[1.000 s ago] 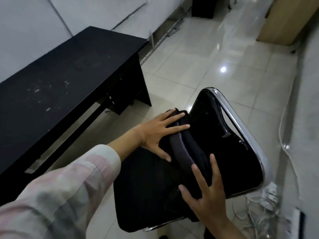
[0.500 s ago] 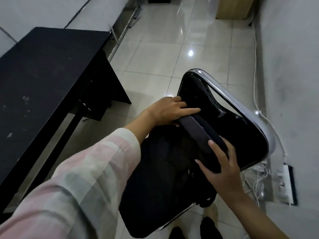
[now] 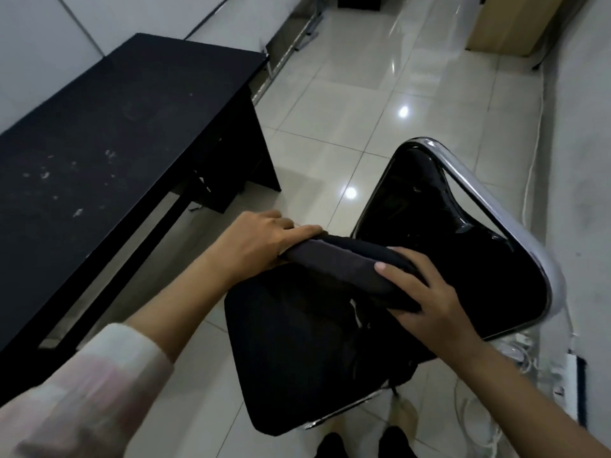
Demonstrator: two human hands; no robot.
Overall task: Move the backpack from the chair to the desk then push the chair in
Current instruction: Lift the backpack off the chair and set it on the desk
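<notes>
A black backpack [image 3: 297,352] rests on the seat of a black chair [image 3: 463,252] with a chrome frame, at lower centre. Its padded top, dark with a purplish band, runs between my hands. My left hand [image 3: 261,239] curls over the top's left end. My right hand [image 3: 426,292] clasps the right end, thumb on top and fingers underneath. The black desk [image 3: 99,133] stands to the left, apart from the chair, its top scuffed with pale marks.
Glossy tiled floor [image 3: 347,120] lies between desk and chair. A grey wall [image 3: 582,160] runs close on the right, with a white power strip [image 3: 568,378] and tangled cables beside the chair. A wooden cabinet [image 3: 509,24] stands far back. My feet show at the bottom edge.
Both hands went from open and reaching over the backpack to closed on the two ends of its padded top. The view has swung and come closer.
</notes>
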